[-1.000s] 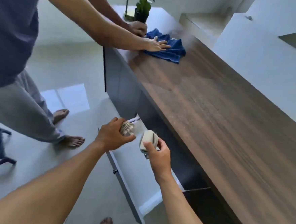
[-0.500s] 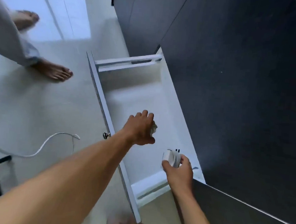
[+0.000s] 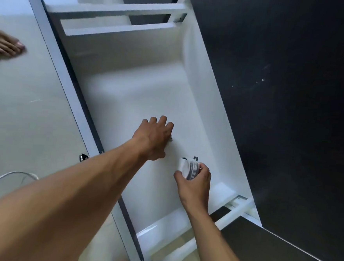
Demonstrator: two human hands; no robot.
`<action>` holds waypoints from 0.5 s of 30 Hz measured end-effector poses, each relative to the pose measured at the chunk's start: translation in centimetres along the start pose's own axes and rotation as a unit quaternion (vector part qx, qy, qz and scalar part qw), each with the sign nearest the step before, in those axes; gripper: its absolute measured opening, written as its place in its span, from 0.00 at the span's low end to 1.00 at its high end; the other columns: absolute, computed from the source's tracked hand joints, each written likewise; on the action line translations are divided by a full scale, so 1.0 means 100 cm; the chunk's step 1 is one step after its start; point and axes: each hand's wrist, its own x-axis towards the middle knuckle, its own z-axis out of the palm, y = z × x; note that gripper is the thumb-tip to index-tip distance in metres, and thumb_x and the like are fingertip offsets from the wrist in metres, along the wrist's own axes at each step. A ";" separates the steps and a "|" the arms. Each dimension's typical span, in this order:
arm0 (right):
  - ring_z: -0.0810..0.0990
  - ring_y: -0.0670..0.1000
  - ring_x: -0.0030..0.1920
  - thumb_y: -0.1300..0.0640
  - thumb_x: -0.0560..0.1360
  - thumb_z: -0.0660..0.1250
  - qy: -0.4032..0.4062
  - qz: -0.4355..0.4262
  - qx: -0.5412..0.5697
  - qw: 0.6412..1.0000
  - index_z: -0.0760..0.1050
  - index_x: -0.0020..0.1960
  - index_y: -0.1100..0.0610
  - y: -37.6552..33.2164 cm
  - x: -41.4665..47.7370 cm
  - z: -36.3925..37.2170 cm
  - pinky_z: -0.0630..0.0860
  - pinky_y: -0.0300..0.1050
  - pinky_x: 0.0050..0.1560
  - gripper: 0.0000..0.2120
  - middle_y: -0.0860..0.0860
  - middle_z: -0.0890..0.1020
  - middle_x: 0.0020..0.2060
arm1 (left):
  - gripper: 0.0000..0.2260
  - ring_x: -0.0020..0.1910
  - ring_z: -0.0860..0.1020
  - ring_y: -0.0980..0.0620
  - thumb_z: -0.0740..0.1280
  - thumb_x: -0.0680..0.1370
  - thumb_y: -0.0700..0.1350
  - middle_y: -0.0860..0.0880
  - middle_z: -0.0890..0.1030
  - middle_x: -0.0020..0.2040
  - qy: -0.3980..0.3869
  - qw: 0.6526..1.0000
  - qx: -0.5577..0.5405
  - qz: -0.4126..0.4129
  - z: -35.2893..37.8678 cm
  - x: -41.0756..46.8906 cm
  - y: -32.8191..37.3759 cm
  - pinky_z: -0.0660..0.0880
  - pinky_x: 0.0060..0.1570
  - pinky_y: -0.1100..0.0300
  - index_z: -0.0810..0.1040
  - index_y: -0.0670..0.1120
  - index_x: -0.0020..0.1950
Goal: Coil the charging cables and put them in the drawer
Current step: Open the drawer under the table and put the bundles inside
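The wound cable could pop loose when the fingers let go, because nothing ties it and cable likes to spring back. If it drops from up high it could bounce and unroll, or the metal prongs could knock the white drawer (image 3: 128,98). One more white cable (image 3: 11,172) lies on the floor beside the drawer, and a foot could catch it or it could be forgotten. The right hand (image 3: 196,183) grips a white charger block (image 3: 187,168) with thin cable wrapped round it in neat, tight rings, and two dark prongs stick out at the top. It is held low inside the open drawer, near the front end, not yet set down. The left hand (image 3: 154,138) is also over the drawer, a bit further in, with its fingers curled down. It seems to hold a small bundle (image 3: 170,138), but the hand hides nearly all of it, so I am not sure.
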 end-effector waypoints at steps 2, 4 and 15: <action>0.71 0.51 0.54 0.52 0.69 0.72 -0.003 0.004 -0.004 1.000 0.62 0.69 0.54 0.002 0.000 0.007 0.69 0.41 0.46 0.32 0.50 0.69 0.60 | 0.23 0.58 0.71 0.43 0.68 0.71 0.45 0.45 0.68 0.61 -0.002 1.000 0.025 0.013 0.006 -0.002 -0.002 0.64 0.46 0.55 0.65 0.44 0.63; 0.71 0.53 0.57 0.52 0.69 0.72 -0.002 0.010 -0.013 1.000 0.61 0.70 0.55 0.003 0.001 0.012 0.68 0.41 0.49 0.33 0.51 0.69 0.62 | 0.23 0.58 0.70 0.44 0.67 0.71 0.45 0.47 0.68 0.62 0.005 0.999 0.039 0.025 0.011 -0.003 -0.003 0.65 0.46 0.55 0.65 0.45 0.63; 0.64 0.60 0.71 0.49 0.70 0.71 -0.081 0.076 -0.010 0.994 0.47 0.77 0.54 0.013 -0.018 -0.008 0.68 0.55 0.65 0.45 0.55 0.60 0.73 | 0.31 0.61 0.71 0.41 0.67 0.73 0.54 0.43 0.67 0.64 -0.004 0.998 0.061 -0.029 -0.012 -0.029 -0.004 0.66 0.58 0.47 0.58 0.47 0.71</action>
